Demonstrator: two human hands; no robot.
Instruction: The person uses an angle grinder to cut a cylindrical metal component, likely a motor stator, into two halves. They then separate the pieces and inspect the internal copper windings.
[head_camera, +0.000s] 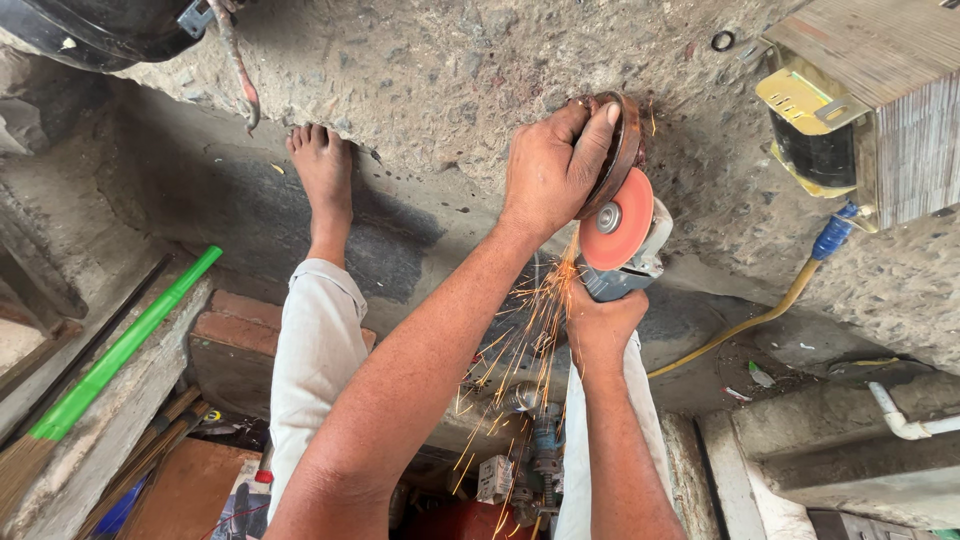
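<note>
While the left hand (555, 165) clamps its fingers over a rusty round metal ring (618, 150) to pin it against the rough concrete floor (430, 80), the right hand (600, 320), at six o'clock from it, grips a grey angle grinder (625, 270), whose smooth orange disc (622, 218) meets the ring's edge. Sparks (525, 330) stream toward seven o'clock. A bare foot (322, 170) braces at nine o'clock.

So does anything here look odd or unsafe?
Yes. The left hand pins a rusty metal ring bare-fingered right beside the spinning orange disc of the angle grinder in the right hand. Sparks spray toward the legs, and the foot is bare.
</note>
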